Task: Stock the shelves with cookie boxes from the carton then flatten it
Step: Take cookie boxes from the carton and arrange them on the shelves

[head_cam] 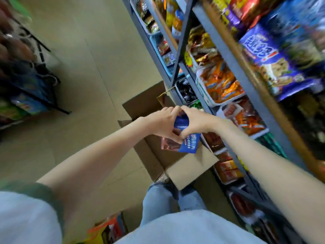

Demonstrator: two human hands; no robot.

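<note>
On the head camera, my only view, both of the person's hands meet in mid-frame, fingertips touching at the top. The left hand (162,123) is curled closed, with its thumb lying along a brown box (168,146) that sticks out beneath its palm. The right hand (197,120) is curled just as tightly round a blue box (189,144), whose printed end pokes out below its wrist, while more of its blue face shows in the gap between the two thumbs. The two boxes lie side by side and touch, brown on the left hand's side, blue on the right hand's side. The picture is smeared, so I cannot tell whether more boxes are tucked behind the fingers. Directly under both hands sits the open carton (186,167) on the floor (98,67), its flaps folded outward, one pale flap reaching toward the person's jeans (158,199). I cannot make out what is inside it. Just beyond the right hand stand the shelves (226,55), grey-framed and crowded with packets, and a white tray of orange packets (221,83) sits above that hand. Well off beyond the left hand, a dark wire rack (35,95) holds more goods.
</note>
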